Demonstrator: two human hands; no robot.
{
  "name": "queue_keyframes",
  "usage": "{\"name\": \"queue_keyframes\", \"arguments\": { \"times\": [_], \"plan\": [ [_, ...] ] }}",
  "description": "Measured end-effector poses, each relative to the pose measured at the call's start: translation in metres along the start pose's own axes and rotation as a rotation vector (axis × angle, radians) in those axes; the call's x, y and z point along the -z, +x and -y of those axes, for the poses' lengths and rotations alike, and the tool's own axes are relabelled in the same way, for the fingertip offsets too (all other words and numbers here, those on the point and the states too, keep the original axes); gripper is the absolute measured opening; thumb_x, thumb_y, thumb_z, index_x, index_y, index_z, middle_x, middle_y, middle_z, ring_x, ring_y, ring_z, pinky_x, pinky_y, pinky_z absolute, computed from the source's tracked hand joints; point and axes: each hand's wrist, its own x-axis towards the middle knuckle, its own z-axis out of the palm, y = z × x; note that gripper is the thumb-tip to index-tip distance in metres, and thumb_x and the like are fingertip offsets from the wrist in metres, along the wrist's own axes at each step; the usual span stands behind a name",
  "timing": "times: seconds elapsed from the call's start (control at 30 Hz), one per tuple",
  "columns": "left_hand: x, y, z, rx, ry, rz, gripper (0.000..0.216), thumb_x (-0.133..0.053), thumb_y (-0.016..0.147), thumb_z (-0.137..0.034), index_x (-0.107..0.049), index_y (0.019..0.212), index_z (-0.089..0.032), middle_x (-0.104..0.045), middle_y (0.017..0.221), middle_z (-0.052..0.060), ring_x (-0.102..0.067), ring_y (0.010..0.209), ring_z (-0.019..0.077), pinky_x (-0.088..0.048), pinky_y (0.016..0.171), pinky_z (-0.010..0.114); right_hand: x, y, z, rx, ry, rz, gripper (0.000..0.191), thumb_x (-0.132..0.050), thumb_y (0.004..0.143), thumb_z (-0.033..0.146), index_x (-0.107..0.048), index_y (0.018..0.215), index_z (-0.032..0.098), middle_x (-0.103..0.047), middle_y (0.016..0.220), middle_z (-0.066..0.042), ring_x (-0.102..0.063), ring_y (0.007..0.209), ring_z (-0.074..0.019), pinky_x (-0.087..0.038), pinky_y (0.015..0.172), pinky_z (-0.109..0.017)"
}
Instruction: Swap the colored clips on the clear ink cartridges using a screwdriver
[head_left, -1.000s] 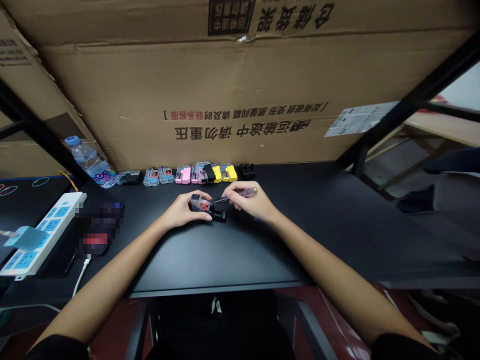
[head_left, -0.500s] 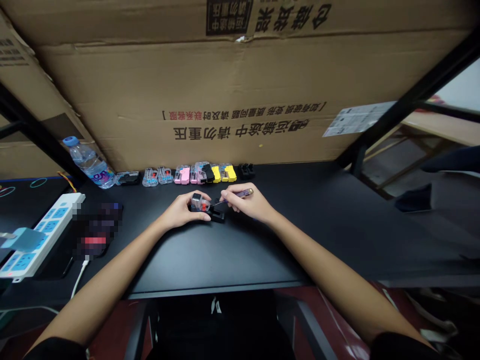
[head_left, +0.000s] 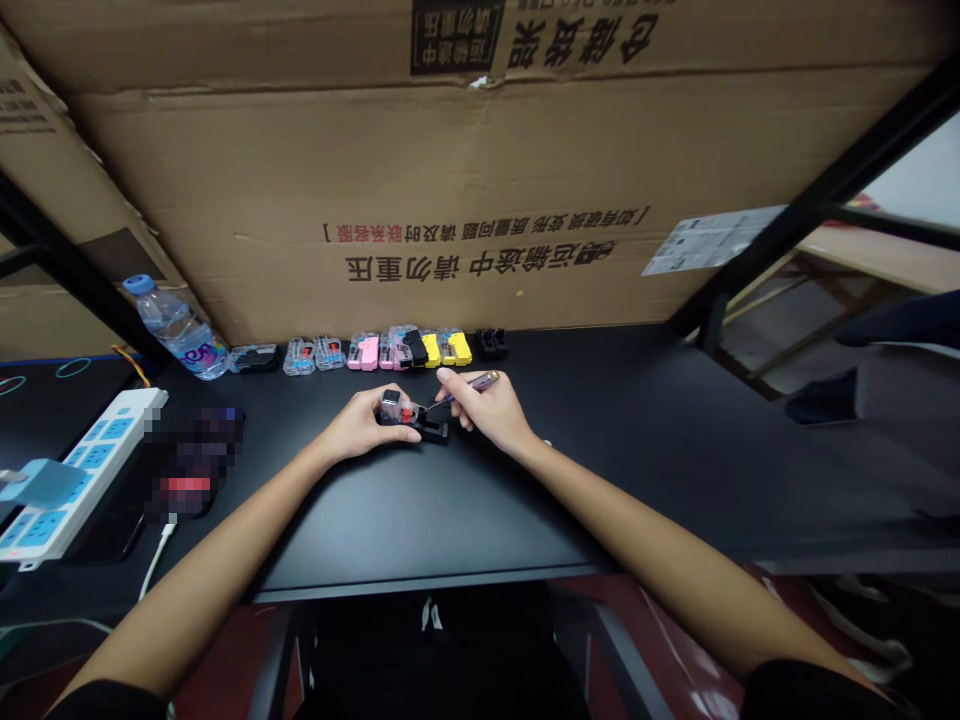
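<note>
My left hand (head_left: pixel 358 424) is closed around a small clear plastic device (head_left: pixel 395 408) with a black cap and a red part inside. A black plastic piece (head_left: pixel 433 430) with a slot reaches out from it to the right, over the dark tabletop. In a pinch grip, my right hand (head_left: pixel 491 408) holds a slim screwdriver (head_left: pixel 484 381), its brownish handle pointing up and right. The thin shaft slants down to the left, and its tip is at the black piece; whether it touches is too small to tell.
Along the cardboard (head_left: pixel 480 180) stands a row of small clear, pink (head_left: pixel 365 352), yellow (head_left: pixel 459 348) and black (head_left: pixel 492 344) devices. To the left are a water bottle (head_left: pixel 180 325), a phone (head_left: pixel 201 455) with a white cable, and a power strip (head_left: pixel 86 480). Black frame posts (head_left: pixel 720 300) rise at both sides.
My right hand has shifted slightly left and down, and the screwdriver stands a little steeper. My left hand and the device stay almost in place.
</note>
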Motion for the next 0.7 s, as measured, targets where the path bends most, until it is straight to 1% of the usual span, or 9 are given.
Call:
{"name": "queue_keyframes", "arguments": {
  "times": [0.17, 0.33, 0.4, 0.47, 0.57, 0.63, 0.7],
  "plan": [
    [0.0, 0.001, -0.001, 0.004, 0.001, 0.003, 0.046, -0.093, 0.076, -0.046, -0.066, 0.1, -0.018, -0.079, 0.111, 0.009, -0.074, 0.097, 0.022, -0.056, 0.095, 0.037, 0.002, 0.002, -0.003, 0.005, -0.012, -0.027, 0.065, -0.068, 0.088, 0.078, -0.077, 0.072, 0.016, -0.058, 0.049, -0.001, -0.051, 0.038, -0.0116, -0.041, 0.037, -0.024],
    [0.001, 0.002, -0.008, 0.01, 0.011, -0.001, 0.045, -0.093, 0.075, -0.043, -0.068, 0.101, -0.016, -0.075, 0.131, 0.015, -0.073, 0.11, 0.0258, -0.053, 0.105, 0.042, 0.009, 0.007, -0.006, 0.025, -0.09, -0.045, 0.064, -0.066, 0.089, 0.077, -0.077, 0.071, 0.016, -0.058, 0.049, -0.001, -0.05, 0.037, -0.0121, -0.039, 0.038, -0.025],
    [0.004, 0.001, -0.013, 0.016, 0.037, -0.007, 0.045, -0.094, 0.074, -0.042, -0.069, 0.101, -0.015, -0.074, 0.134, 0.016, -0.073, 0.111, 0.0262, -0.053, 0.105, 0.042, 0.013, 0.01, -0.007, 0.032, -0.115, -0.064, 0.063, -0.066, 0.091, 0.074, -0.077, 0.072, 0.016, -0.057, 0.05, -0.001, -0.05, 0.038, -0.0121, -0.038, 0.039, -0.025],
    [0.008, -0.001, -0.017, 0.02, 0.055, 0.012, 0.045, -0.094, 0.073, -0.042, -0.07, 0.1, -0.015, -0.076, 0.13, 0.015, -0.074, 0.108, 0.0256, -0.055, 0.102, 0.041, 0.018, 0.013, -0.008, 0.04, -0.138, -0.076, 0.061, -0.065, 0.092, 0.072, -0.077, 0.073, 0.016, -0.057, 0.05, -0.001, -0.05, 0.039, -0.012, -0.037, 0.041, -0.026],
    [0.014, -0.005, -0.02, 0.019, 0.044, 0.029, 0.044, -0.094, 0.073, -0.044, -0.068, 0.095, -0.016, -0.08, 0.116, 0.012, -0.076, 0.1, 0.024, -0.058, 0.095, 0.039, 0.023, 0.016, -0.008, 0.072, -0.201, -0.061, 0.06, -0.062, 0.094, 0.069, -0.078, 0.072, 0.016, -0.057, 0.051, -0.001, -0.05, 0.042, -0.0125, -0.036, 0.045, -0.027],
    [0.016, -0.005, -0.02, 0.004, 0.027, -0.027, 0.042, -0.092, 0.075, -0.046, -0.065, 0.091, -0.017, -0.082, 0.111, 0.011, -0.077, 0.096, 0.0235, -0.059, 0.092, 0.038, 0.025, 0.016, -0.007, 0.111, -0.258, -0.035, 0.058, -0.061, 0.095, 0.065, -0.078, 0.069, 0.016, -0.058, 0.05, -0.001, -0.051, 0.046, -0.0136, -0.037, 0.05, -0.029],
    [0.016, -0.004, -0.02, -0.04, 0.045, -0.127, 0.04, -0.089, 0.079, -0.048, -0.064, 0.088, -0.018, -0.082, 0.111, 0.011, -0.077, 0.096, 0.0234, -0.059, 0.091, 0.039, 0.024, 0.016, -0.005, 0.145, -0.296, 0.002, 0.056, -0.061, 0.095, 0.062, -0.078, 0.066, 0.017, -0.059, 0.051, -0.002, -0.052, 0.05, -0.0148, -0.038, 0.054, -0.029]
  ]
}}
